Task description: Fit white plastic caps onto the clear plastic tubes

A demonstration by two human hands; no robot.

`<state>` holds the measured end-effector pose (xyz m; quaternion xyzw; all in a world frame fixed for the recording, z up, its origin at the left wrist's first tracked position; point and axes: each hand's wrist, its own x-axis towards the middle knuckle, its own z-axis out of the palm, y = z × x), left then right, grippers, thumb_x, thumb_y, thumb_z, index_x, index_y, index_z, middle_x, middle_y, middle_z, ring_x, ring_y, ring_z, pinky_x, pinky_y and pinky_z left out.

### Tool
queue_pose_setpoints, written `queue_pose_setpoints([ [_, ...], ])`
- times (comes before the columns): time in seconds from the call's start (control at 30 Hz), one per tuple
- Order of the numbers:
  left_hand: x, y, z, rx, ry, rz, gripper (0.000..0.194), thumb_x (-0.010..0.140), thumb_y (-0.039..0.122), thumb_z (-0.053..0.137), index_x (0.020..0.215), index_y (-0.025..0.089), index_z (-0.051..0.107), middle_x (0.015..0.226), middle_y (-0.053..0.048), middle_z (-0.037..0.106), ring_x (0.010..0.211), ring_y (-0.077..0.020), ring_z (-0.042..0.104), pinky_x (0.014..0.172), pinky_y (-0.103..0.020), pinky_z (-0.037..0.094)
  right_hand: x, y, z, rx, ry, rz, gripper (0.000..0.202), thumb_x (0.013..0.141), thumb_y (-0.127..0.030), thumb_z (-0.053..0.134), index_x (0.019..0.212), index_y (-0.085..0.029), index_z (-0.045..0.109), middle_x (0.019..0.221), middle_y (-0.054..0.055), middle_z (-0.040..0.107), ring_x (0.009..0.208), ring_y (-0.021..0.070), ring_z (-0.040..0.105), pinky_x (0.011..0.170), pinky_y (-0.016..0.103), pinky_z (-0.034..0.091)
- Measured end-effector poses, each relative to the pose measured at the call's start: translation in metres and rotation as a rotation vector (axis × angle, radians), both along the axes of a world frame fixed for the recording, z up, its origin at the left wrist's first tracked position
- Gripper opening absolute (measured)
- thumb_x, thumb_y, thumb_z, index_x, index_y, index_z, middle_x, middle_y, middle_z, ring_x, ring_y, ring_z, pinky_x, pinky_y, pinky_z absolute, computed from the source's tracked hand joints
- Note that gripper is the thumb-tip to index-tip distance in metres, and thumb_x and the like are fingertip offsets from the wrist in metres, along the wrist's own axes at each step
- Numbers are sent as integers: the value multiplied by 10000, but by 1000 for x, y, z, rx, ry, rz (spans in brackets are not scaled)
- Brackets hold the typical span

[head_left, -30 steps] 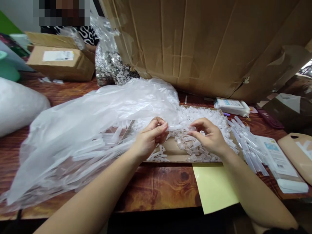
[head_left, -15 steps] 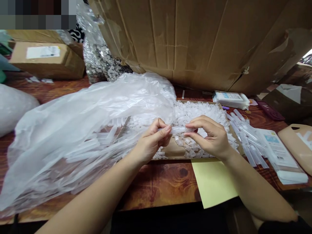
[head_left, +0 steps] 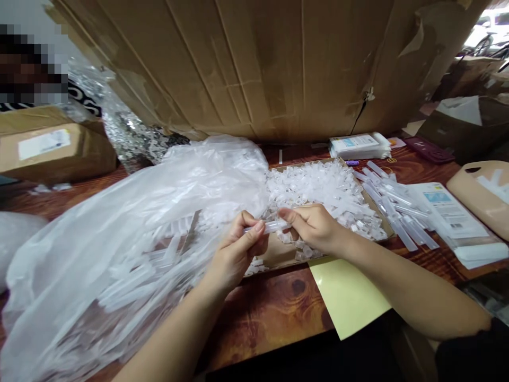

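A small clear plastic tube [head_left: 271,227] is held level between both hands. My left hand [head_left: 234,253] pinches its left end with thumb and fingers. My right hand [head_left: 314,227] grips the right end. They hover over a shallow cardboard tray [head_left: 278,253] heaped with small clear plastic caps [head_left: 318,188]. A large clear plastic bag [head_left: 131,228] holding several long clear tubes lies to the left, next to my left hand.
Finished clear tubes [head_left: 393,209] lie in a row right of the tray, beside printed packets [head_left: 453,217] and a white stack [head_left: 358,146]. A yellow sheet [head_left: 350,297] hangs over the table's front edge. A big cardboard box [head_left: 258,63] stands behind. A person sits far left.
The view has swung to the right and tilted. My hands have drawn closer together on the tube, the right hand sliding leftward along it.
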<state>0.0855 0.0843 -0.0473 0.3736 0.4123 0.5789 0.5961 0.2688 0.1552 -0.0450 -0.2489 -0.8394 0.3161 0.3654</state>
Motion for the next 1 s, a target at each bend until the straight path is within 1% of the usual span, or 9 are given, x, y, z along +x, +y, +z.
queue_pose_setpoints([
  [0.13, 3, 1, -2, -55, -61, -11, 454, 699, 417, 895, 727, 185, 505, 529, 85, 441, 457, -42, 328, 490, -195, 258, 3, -1, 2, 126, 69, 38, 275, 981, -437, 571, 969, -172, 644, 859, 48, 654, 760, 150, 589, 680, 269, 471],
  [0.27, 3, 1, 1, -93, -80, -2, 463, 664, 392, 920, 711, 180, 511, 514, 85, 447, 438, -32, 340, 477, -181, 251, 0, -2, -4, 124, 80, -2, 286, 1029, -360, 477, 813, -197, 568, 685, -9, 570, 609, 114, 511, 619, 250, 430],
  [0.4, 2, 2, 3, -145, -101, -15, 491, 625, 378, 941, 677, 171, 499, 507, 85, 444, 418, -16, 325, 461, -170, 233, -2, -4, -6, 157, 36, 28, 184, 972, -369, 543, 925, -193, 571, 814, 36, 632, 712, 150, 558, 682, 280, 458],
  [0.63, 0, 2, 1, -156, -52, -67, 511, 674, 446, 898, 715, 190, 458, 519, 102, 393, 429, -24, 269, 465, -182, 220, -5, -8, -2, -6, 26, 44, 158, 919, -359, 552, 861, -212, 536, 786, 18, 588, 722, 153, 521, 697, 291, 425],
  [0.7, -2, -2, -1, -29, 82, -46, 442, 780, 474, 815, 765, 206, 464, 549, 96, 396, 466, -53, 311, 495, -201, 277, -9, -9, -4, -181, 69, 74, 206, 914, -407, 543, 833, -217, 537, 718, -5, 548, 665, 140, 486, 645, 278, 404],
  [0.8, -8, -11, -5, 243, 505, 47, 254, 920, 396, 677, 860, 224, 500, 717, 37, 534, 638, -111, 480, 627, -254, 396, -12, -10, -3, -713, 84, 184, 403, 882, -620, 538, 791, -228, 517, 518, -90, 369, 456, 100, 325, 468, 247, 287],
  [0.87, -14, -14, -5, 364, 770, 69, 162, 948, 338, 624, 907, 227, 513, 861, -10, 603, 777, -150, 553, 724, -293, 437, -9, -8, 3, -916, 38, 288, 500, 823, -725, 560, 775, -229, 511, 467, -119, 305, 398, 83, 245, 421, 242, 226],
  [0.93, -22, -14, 0, 389, 912, 7, 143, 958, 360, 578, 978, 228, 527, 924, -41, 630, 835, -185, 593, 766, -324, 465, 0, -5, 14, -859, -46, 287, 523, 819, -738, 570, 775, -218, 535, 480, -101, 366, 407, 85, 290, 435, 243, 251],
  [1.0, -35, -9, 9, 332, 1002, -61, 246, 970, 439, 506, 1085, 223, 538, 953, -62, 648, 857, -217, 622, 785, -350, 495, 15, 4, 24, -571, -113, 101, 474, 896, -671, 524, 782, -212, 553, 558, -53, 468, 480, 109, 398, 493, 255, 318],
])
